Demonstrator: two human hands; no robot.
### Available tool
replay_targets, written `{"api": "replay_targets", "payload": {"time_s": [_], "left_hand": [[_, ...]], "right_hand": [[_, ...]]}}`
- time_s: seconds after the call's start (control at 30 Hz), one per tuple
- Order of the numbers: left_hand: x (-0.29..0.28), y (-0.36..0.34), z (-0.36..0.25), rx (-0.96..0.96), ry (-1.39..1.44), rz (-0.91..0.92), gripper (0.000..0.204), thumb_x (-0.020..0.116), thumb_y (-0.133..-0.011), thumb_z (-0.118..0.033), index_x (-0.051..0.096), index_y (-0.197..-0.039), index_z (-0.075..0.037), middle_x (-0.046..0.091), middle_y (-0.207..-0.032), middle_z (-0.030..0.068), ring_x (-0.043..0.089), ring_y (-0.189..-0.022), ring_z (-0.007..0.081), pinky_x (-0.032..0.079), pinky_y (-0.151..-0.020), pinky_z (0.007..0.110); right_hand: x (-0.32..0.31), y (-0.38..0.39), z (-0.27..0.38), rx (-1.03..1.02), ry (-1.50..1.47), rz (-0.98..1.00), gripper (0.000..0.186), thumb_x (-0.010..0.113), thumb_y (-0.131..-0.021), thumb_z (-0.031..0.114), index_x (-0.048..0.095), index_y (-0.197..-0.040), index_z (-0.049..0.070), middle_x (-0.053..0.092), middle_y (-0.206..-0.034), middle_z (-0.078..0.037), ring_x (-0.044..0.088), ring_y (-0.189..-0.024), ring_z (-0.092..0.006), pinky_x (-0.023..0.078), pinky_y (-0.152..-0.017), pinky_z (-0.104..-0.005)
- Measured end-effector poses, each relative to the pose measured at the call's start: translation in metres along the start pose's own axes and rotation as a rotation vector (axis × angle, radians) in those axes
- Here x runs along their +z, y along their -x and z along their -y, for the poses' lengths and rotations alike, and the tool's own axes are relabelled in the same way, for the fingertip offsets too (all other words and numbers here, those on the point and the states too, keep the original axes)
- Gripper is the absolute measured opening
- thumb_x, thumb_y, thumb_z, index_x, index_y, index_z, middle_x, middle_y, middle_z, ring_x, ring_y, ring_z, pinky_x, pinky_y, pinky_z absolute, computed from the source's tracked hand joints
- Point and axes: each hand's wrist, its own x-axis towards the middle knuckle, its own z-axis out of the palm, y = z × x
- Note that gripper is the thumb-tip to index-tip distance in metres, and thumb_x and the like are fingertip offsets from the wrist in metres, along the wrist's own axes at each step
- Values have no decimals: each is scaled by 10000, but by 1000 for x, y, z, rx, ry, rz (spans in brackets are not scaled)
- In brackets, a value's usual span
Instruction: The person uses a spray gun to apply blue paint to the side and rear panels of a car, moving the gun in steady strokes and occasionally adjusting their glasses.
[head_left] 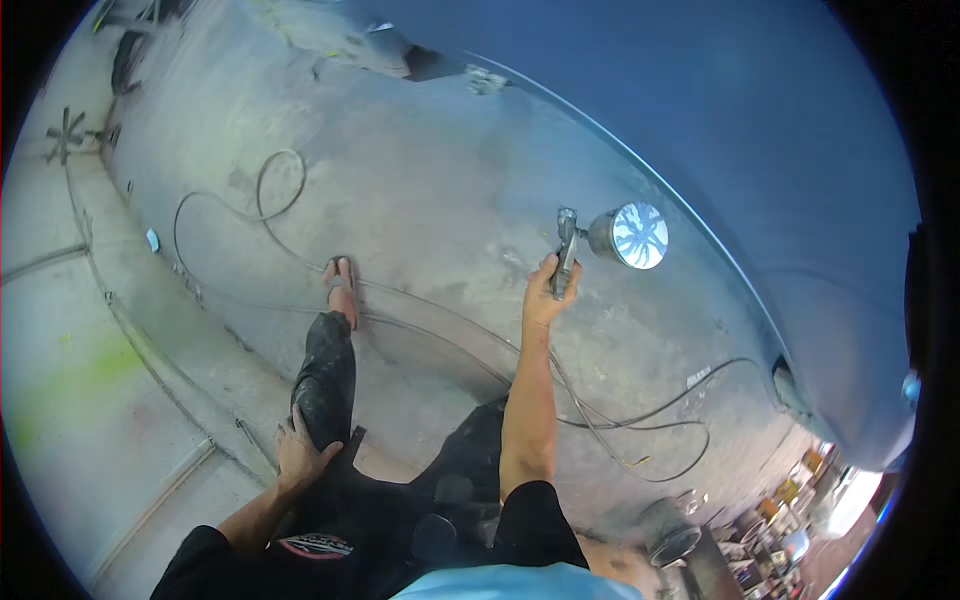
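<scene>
My right hand grips a metal spray gun held out over the floor, with a round cup on its right side showing a shiny, reflective face. My left hand rests with fingers apart on the dark trouser leg above my left knee or thigh. My sandalled left foot stands on the dusty grey floor. Thin hoses loop over the floor around my foot and beneath my right arm.
A large curved blue-grey vehicle body fills the right side. A pale wall with yellow-green overspray runs along the left. A metal bucket and cluttered cans and tools sit at the lower right.
</scene>
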Motion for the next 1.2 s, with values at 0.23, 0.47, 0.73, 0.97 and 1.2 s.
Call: {"api": "replay_targets", "payload": {"time_s": [0.23, 0.47, 0.73, 0.97, 1.2], "left_hand": [[-47, -42, 47, 58, 38, 26, 1109, 824, -689, -408, 204, -1475, 68, 452, -1313, 288, 454, -1189, 439, 362, -1039, 481], [-74, -55, 48, 117, 67, 68, 1105, 825, -687, -378, 191, -1475, 68, 435, -1325, 300, 450, -1192, 444, 361, -1039, 490], [-52, -51, 52, 116, -2, 46, 1113, 817, -709, -400, 172, -1481, 76, 419, -1342, 354, 437, -1227, 499, 361, -1043, 521], [-47, -52, 39, 166, -154, 0, 1132, 818, -705, -439, 174, -1485, 70, 435, -1321, 356, 472, -1191, 502, 391, -1018, 520], [-57, -56, 35, 120, -124, 91, 1166, 807, -685, -512, 186, -1485, 66, 435, -1327, 343, 472, -1201, 487, 396, -1008, 523]], "right_hand": [[199, 35, 19, -283, 169, 128, 270, 742, -872, 194, 606, -1017, 11, 648, -802, -87, 612, -703, -167, 491, -660, -307], [207, 41, 58, -123, -25, 200, 337, 691, -922, 296, 601, -1033, -9, 642, -788, -94, 614, -620, -154, 500, -591, -293], [7, 15, 107, 138, -154, -305, 473, 537, -973, 484, 543, -1030, 14, 582, -708, -75, 554, -438, -166, 409, -389, -277], [-141, -13, 119, 177, -165, -619, 547, 441, -987, 577, 534, -1009, 39, 571, -681, -65, 535, -407, -192, 398, -381, -287], [-153, -37, 122, 24, -5, -888, 443, 464, -1016, 470, 508, -1059, 31, 601, -805, -88, 523, -401, -190, 378, -371, -282]]}}
